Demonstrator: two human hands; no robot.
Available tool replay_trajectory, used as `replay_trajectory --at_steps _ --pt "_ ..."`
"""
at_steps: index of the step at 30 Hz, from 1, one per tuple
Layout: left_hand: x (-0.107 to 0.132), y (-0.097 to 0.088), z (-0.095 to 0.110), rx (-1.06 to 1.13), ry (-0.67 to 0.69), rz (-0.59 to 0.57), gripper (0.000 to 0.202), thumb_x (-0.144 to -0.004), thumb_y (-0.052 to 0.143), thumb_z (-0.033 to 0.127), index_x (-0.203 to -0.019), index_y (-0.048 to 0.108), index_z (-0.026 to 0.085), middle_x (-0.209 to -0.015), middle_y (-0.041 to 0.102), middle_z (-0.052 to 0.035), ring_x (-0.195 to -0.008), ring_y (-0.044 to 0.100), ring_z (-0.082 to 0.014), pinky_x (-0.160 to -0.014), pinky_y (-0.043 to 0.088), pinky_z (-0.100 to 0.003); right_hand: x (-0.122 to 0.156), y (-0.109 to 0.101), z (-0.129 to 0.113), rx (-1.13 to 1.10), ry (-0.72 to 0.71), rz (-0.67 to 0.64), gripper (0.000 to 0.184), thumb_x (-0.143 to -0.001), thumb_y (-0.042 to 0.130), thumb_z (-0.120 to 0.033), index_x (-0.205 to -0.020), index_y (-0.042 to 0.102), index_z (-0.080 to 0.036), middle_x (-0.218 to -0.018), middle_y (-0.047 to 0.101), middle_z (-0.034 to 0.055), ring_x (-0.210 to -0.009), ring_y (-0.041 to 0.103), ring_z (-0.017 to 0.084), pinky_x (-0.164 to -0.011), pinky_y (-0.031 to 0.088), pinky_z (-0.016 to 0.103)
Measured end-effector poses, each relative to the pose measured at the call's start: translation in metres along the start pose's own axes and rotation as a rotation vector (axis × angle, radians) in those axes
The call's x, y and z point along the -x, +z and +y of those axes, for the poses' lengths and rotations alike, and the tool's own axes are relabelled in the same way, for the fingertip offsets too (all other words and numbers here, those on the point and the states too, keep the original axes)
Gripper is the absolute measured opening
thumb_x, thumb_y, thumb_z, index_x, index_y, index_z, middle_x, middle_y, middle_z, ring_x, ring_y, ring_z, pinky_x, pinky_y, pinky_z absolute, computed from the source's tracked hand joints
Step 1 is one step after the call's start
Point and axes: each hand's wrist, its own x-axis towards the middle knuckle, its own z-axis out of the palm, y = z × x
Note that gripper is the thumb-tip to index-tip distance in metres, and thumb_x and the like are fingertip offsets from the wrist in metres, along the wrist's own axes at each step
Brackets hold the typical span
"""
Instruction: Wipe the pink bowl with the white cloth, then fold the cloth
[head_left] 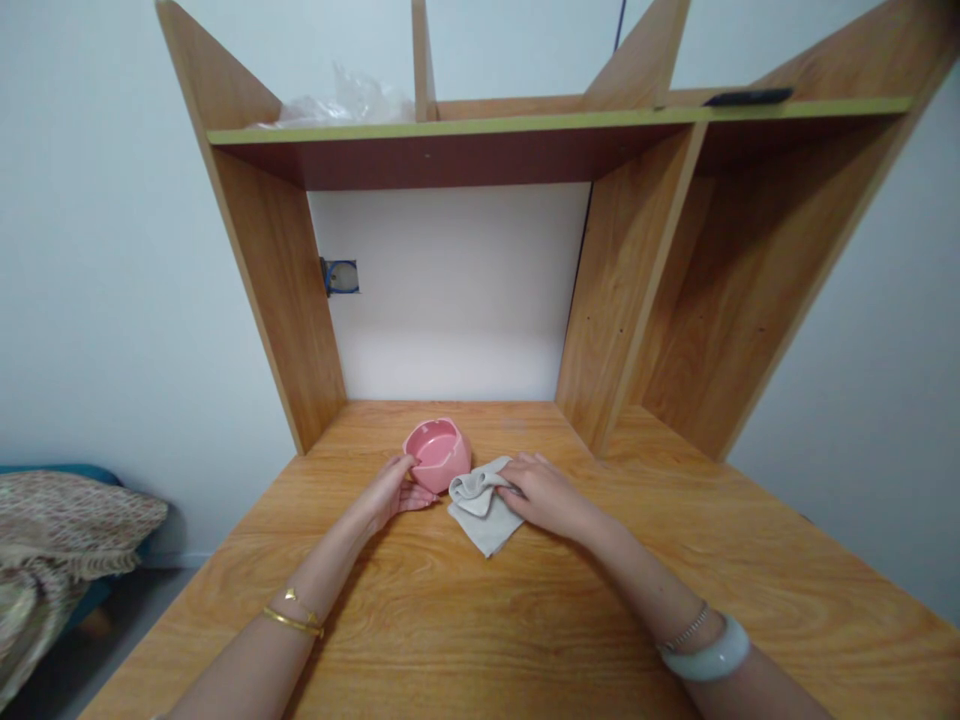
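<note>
A pink bowl (442, 470) with thick angular walls, shaped like an ashtray, is tipped a little toward me over the wooden desk (450, 610). My left hand (396, 490) grips its left side, thumb at the rim and fingers low near the base. Just to the right, a light grey cloth (484, 510) lies partly folded and bunched, its loose corner pointing toward me. The fingers of my right hand (544, 492) are curled on the cloth's right part, pinching it; some fingertips are hidden. The cloth's folded edge meets or nearly meets the bowl.
A wooden shelf unit (600, 300) rises from the back of the desk. Clear plastic bags (345, 100) and a dark flat object (750, 97) lie on its upper shelf. A wall socket box (343, 277) shows at the back left. A patterned blanket (67, 530) covers blue furniture at left.
</note>
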Motion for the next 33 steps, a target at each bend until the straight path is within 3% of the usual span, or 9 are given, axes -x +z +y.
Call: replay_trajectory --at_steps 5,8,15,21,28,30,33 --pt "0.001 0.002 -0.001 -0.012 0.029 -0.02 0.045 -0.069 0.054 0.044 -0.095 0.049 0.009 -0.061 0.064 -0.0088 -0.053 0.061 -0.015 -0.057 0.048 -0.023 0.0 0.003 0.008 -0.038 0.027 0.059 0.03 -0.087 0.033 -0.031 -0.084 0.06 -0.019 -0.085 0.063 0.0056 -0.085 0.05 0.018 -0.075 0.033 0.029" --pt "0.004 0.004 0.001 -0.035 0.034 0.002 0.043 -0.071 0.052 0.043 -0.097 0.047 0.01 -0.06 0.063 -0.0068 -0.053 0.061 -0.0146 -0.055 0.048 -0.022 -0.001 0.006 0.014 -0.039 0.125 0.177 0.031 -0.087 0.032 -0.03 -0.077 0.059 -0.018 -0.078 0.062 0.0048 -0.079 0.051 0.017 -0.071 0.035 0.028" --pt "0.008 0.006 0.004 -0.108 0.084 -0.011 0.042 -0.069 0.055 0.039 -0.1 0.044 0.013 -0.056 0.061 -0.004 -0.049 0.06 -0.0132 -0.049 0.046 -0.019 0.001 0.005 0.043 -0.193 0.505 0.596 0.036 -0.083 0.032 -0.039 -0.074 0.058 -0.017 -0.067 0.061 0.0063 -0.063 0.054 0.018 -0.055 0.036 0.025" --pt "0.014 0.016 0.003 -0.189 0.062 -0.045 0.038 -0.071 0.052 0.037 -0.098 0.044 0.012 -0.054 0.061 -0.0033 -0.049 0.061 -0.0141 -0.049 0.047 -0.02 0.004 -0.005 0.048 -0.577 0.581 0.984 0.039 -0.08 0.033 -0.049 -0.07 0.051 -0.016 -0.048 0.048 -0.002 -0.045 0.045 0.013 -0.044 0.033 0.023" --pt "0.015 0.024 0.001 -0.198 0.029 -0.07 0.041 -0.069 0.054 0.037 -0.1 0.045 0.01 -0.051 0.06 -0.0037 -0.047 0.061 -0.0147 -0.047 0.047 -0.02 0.014 -0.039 0.041 -0.469 0.64 1.473 0.039 -0.077 0.039 -0.051 -0.062 0.048 -0.016 -0.056 0.045 -0.0017 -0.053 0.04 0.012 -0.048 0.031 0.024" --pt "0.015 0.023 -0.001 -0.189 0.035 -0.082 0.043 -0.068 0.056 0.038 -0.099 0.045 0.011 -0.052 0.061 -0.0045 -0.048 0.061 -0.0155 -0.046 0.047 -0.02 0.016 -0.044 0.041 -0.435 0.641 1.512 0.04 -0.077 0.04 -0.051 -0.061 0.048 -0.016 -0.055 0.042 -0.0023 -0.052 0.038 0.011 -0.048 0.029 0.024" --pt "0.014 0.023 -0.002 -0.191 0.037 -0.091 0.042 -0.068 0.056 0.038 -0.099 0.045 0.011 -0.052 0.061 -0.0053 -0.049 0.062 -0.0158 -0.046 0.047 -0.02 0.015 -0.04 0.037 -0.462 0.584 1.428 0.04 -0.076 0.041 -0.051 -0.061 0.05 -0.015 -0.055 0.044 -0.0022 -0.052 0.038 0.01 -0.049 0.03 0.023"
